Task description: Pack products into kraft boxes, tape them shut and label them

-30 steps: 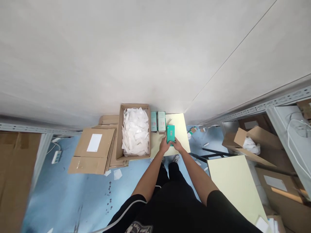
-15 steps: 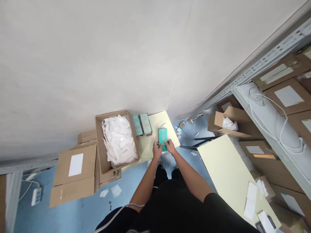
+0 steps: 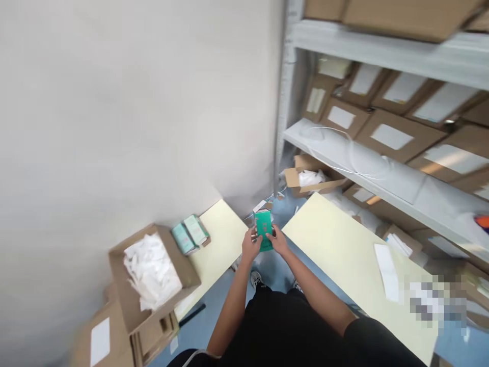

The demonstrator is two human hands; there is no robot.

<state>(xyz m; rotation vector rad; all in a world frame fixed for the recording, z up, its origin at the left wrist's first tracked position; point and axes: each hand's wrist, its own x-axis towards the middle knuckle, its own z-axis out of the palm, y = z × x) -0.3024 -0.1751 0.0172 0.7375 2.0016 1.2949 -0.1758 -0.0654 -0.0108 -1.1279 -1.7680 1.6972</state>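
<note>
Head view: we hold a green box [image 3: 263, 223] over the gap between the left counter [image 3: 221, 228] and the right counter [image 3: 336, 247], above the blue floor [image 3: 210, 316]. Our left hand [image 3: 250, 246] is at its left side, our right hand [image 3: 280, 241] at its lower right. The fingers of both are grasping the green box, thumbs on its printed face; some fingertips are hidden behind it.

On the left counter we record two pale green cartons [image 3: 196, 229] side by side, near a topless cardboard box [image 3: 178, 257] heaped with white packets [image 3: 151, 272]. Flattened cardboard [image 3: 122, 336] sits at lower left, partly blurred.

On the right counter we note a white paper strip [image 3: 386, 270]; beside it a pixelated patch hides the detail.

Beyond, a grey shelf [image 3: 385, 176] carries labelled brown boxes [image 3: 364, 145]; below it we see an open carton [image 3: 292, 178] with white contents
</note>
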